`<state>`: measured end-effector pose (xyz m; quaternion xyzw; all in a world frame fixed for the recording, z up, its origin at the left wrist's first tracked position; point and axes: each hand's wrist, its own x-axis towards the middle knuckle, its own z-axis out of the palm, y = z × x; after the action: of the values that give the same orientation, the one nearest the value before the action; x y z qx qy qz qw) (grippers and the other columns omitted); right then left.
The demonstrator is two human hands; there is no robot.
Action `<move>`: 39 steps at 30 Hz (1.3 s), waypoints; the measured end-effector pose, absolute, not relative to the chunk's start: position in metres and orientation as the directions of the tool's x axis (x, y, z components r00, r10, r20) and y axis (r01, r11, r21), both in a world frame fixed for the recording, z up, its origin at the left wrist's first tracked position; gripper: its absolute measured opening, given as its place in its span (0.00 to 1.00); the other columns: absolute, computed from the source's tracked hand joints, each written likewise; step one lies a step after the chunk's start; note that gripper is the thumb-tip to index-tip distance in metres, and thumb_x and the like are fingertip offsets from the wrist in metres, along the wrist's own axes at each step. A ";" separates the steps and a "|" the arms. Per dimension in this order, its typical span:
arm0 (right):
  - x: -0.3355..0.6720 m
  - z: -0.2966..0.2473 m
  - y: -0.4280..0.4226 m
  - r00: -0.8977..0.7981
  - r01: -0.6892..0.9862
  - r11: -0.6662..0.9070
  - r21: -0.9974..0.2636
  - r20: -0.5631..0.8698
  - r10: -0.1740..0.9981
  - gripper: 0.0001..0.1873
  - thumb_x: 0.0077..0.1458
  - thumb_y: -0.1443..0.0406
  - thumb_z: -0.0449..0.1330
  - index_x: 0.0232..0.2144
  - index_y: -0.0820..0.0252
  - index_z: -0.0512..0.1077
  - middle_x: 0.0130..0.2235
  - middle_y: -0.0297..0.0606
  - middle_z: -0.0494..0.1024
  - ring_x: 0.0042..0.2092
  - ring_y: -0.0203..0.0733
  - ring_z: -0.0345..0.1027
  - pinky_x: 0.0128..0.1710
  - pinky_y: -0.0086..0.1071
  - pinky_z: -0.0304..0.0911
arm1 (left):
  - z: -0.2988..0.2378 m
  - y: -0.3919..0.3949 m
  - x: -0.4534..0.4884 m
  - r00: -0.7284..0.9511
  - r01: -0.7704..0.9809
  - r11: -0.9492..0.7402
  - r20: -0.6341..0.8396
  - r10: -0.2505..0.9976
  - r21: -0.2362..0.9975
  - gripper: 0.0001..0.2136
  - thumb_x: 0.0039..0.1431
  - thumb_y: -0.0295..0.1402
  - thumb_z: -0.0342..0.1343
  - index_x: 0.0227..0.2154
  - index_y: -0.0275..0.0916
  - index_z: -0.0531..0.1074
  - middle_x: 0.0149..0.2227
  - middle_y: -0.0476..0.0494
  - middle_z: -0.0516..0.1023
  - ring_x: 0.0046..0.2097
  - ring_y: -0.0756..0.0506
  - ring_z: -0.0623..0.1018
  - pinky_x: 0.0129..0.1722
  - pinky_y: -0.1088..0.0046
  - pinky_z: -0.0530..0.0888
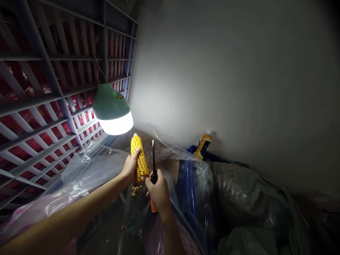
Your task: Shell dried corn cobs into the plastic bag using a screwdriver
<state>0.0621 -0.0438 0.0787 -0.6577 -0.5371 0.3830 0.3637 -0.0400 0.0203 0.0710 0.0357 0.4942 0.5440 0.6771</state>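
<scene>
A yellow corn cob (140,159) stands nearly upright in my left hand (130,166), whose thumb lies across the kernels. My right hand (159,189) is closed around a flathead screwdriver (153,156) with a dark shaft and a black and orange handle. Its tip points up, a little to the right of the cob. Fingers of the right hand come close to the cob's lower end; whether they touch it I cannot tell. Below the cob, several loose corn kernels (135,189) lie on clear plastic sheeting (103,163).
A lit green lamp (113,106) hangs by a wire from a slatted plastic crate (57,79) at the left. Right of my hands are a blue crate (187,187) partly under plastic, a yellow-labelled bottle (203,145) and dark sacks (247,191). A pale wall (225,71) rises behind.
</scene>
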 end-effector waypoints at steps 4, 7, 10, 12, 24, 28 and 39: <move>0.061 0.079 -0.045 0.112 0.439 -0.143 -0.887 -0.104 0.988 0.07 0.44 0.61 0.56 0.27 0.57 0.63 0.24 0.30 0.69 0.24 0.35 0.63 0.22 0.25 0.57 | 0.070 0.022 -0.041 -0.097 -0.688 0.402 -0.625 0.774 0.604 0.19 0.51 0.42 0.57 0.41 0.34 0.65 0.26 0.43 0.74 0.24 0.48 0.75 0.25 0.72 0.73; 0.057 0.079 -0.046 0.129 0.499 -0.139 -0.856 -0.086 0.988 0.07 0.43 0.62 0.57 0.27 0.58 0.64 0.25 0.32 0.70 0.27 0.36 0.65 0.26 0.26 0.58 | 0.069 0.022 -0.040 -0.138 -0.663 0.390 -0.617 0.775 0.639 0.20 0.51 0.44 0.56 0.41 0.35 0.65 0.26 0.43 0.74 0.24 0.47 0.75 0.26 0.71 0.73; 0.053 0.078 -0.045 0.136 0.557 -0.154 -0.816 -0.093 0.986 0.05 0.43 0.64 0.56 0.27 0.59 0.64 0.27 0.35 0.72 0.30 0.38 0.66 0.30 0.28 0.59 | 0.068 0.021 -0.038 -0.175 -0.628 0.383 -0.603 0.779 0.677 0.20 0.51 0.44 0.56 0.41 0.35 0.65 0.25 0.45 0.73 0.23 0.48 0.74 0.25 0.70 0.73; 0.053 0.078 -0.045 0.142 0.570 -0.170 -0.804 -0.107 0.984 0.05 0.43 0.65 0.55 0.27 0.59 0.64 0.27 0.35 0.72 0.30 0.38 0.65 0.28 0.28 0.59 | 0.068 0.020 -0.037 -0.189 -0.614 0.372 -0.587 0.787 0.696 0.20 0.51 0.44 0.56 0.41 0.35 0.65 0.24 0.46 0.72 0.23 0.48 0.73 0.24 0.71 0.72; 0.077 0.087 -0.047 0.165 0.544 -0.180 -0.820 -0.107 0.981 0.09 0.49 0.64 0.52 0.35 0.59 0.67 0.28 0.34 0.72 0.27 0.37 0.66 0.27 0.28 0.59 | 0.072 0.033 -0.053 0.006 -0.667 0.481 -0.641 0.767 0.569 0.14 0.56 0.43 0.50 0.33 0.35 0.69 0.21 0.43 0.74 0.21 0.45 0.74 0.22 0.69 0.73; 0.088 0.098 -0.050 0.059 0.244 -0.255 -0.935 -0.248 0.967 0.15 0.49 0.63 0.53 0.41 0.59 0.65 0.28 0.31 0.69 0.25 0.34 0.64 0.24 0.27 0.62 | 0.079 0.038 -0.058 0.067 -0.659 0.503 -0.622 0.780 0.559 0.12 0.54 0.42 0.52 0.31 0.36 0.67 0.19 0.45 0.72 0.20 0.45 0.74 0.21 0.69 0.73; 0.084 0.099 -0.119 -0.136 -0.087 -0.449 -0.889 -0.436 0.890 0.27 0.48 0.51 0.56 0.49 0.56 0.62 0.23 0.29 0.68 0.14 0.27 0.55 0.12 0.22 0.53 | 0.072 0.042 -0.054 0.174 -0.622 0.518 -0.542 0.822 0.587 0.17 0.59 0.45 0.43 0.30 0.34 0.68 0.20 0.41 0.74 0.21 0.46 0.74 0.21 0.71 0.73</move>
<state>0.0840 -0.1195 0.0990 -0.5421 -0.3702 0.6563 0.3719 -0.0540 0.0420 0.0724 0.1161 0.4310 0.4768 0.7572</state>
